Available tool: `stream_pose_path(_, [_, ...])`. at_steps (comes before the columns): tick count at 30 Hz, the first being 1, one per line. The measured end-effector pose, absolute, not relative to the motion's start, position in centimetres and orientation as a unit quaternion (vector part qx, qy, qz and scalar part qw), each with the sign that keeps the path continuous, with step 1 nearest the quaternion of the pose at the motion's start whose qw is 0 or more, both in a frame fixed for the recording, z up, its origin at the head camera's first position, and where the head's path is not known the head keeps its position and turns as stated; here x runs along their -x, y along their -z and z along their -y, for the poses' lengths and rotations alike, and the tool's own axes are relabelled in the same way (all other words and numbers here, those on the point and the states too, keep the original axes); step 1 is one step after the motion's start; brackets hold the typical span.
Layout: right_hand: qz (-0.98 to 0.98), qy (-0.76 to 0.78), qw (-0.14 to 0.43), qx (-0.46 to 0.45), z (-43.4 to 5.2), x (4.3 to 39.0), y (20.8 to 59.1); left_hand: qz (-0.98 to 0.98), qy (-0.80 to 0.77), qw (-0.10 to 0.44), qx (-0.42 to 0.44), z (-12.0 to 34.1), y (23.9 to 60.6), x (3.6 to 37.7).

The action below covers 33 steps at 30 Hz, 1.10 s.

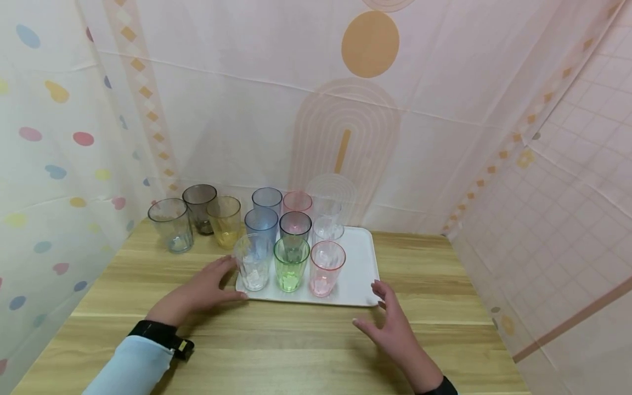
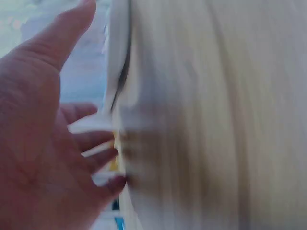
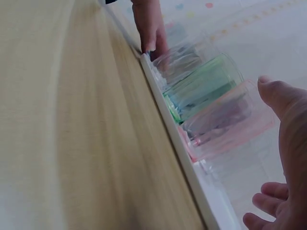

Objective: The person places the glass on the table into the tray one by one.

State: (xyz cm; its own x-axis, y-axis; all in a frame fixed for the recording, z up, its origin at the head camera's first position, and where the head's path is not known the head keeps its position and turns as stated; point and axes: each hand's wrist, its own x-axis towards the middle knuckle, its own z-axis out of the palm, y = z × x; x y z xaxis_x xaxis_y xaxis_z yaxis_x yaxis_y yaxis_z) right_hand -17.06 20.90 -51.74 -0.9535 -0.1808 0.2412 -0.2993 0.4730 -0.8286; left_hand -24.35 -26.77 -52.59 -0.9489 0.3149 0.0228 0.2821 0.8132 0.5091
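Note:
A white tray (image 1: 359, 269) on the table carries several tumblers in rows. Along its front stand a clear tumbler (image 1: 254, 269), a green one (image 1: 291, 269) and a pink one (image 1: 326, 274). Behind them are blue (image 1: 261, 222), dark grey (image 1: 295, 225) and clear tumblers. My left hand (image 1: 204, 288) is at the tray's left front corner, thumb and fingers spread around it; whether they touch is unclear. The left wrist view shows that hand (image 2: 53, 134) with its thumb apart from its fingers. My right hand (image 1: 395, 332) holds nothing near the right front corner, fingers loosely bent.
Left of the tray stand three more tumblers: a grey-blue one (image 1: 171, 227), a dark brown one (image 1: 199, 208) and a yellow one (image 1: 226, 222). A patterned curtain (image 1: 237, 109) hangs behind and beside the wooden table (image 1: 286, 351).

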Motion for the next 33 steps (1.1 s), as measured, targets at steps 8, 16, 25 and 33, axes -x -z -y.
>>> stream_pose_path(8, [0.857,-0.486,0.065,-0.158,-22.2,14.7,52.4,-0.933,-0.348,-0.073,-0.059,31.5,51.2,24.0])
stream_pose_path(16, [0.852,-0.5,0.039,-0.147,-22.1,13.7,52.8,-0.841,-0.454,-0.241,0.167,35.9,51.3,25.3])
stream_pose_path(25, [0.849,-0.501,0.037,-0.162,-22.2,13.3,53.2,-0.807,-0.535,-0.194,0.156,38.6,51.6,28.5])
stream_pose_path(33, [0.846,-0.508,0.023,-0.159,-22.3,13.2,53.6,-0.803,-0.547,-0.198,0.127,38.4,51.8,30.6])
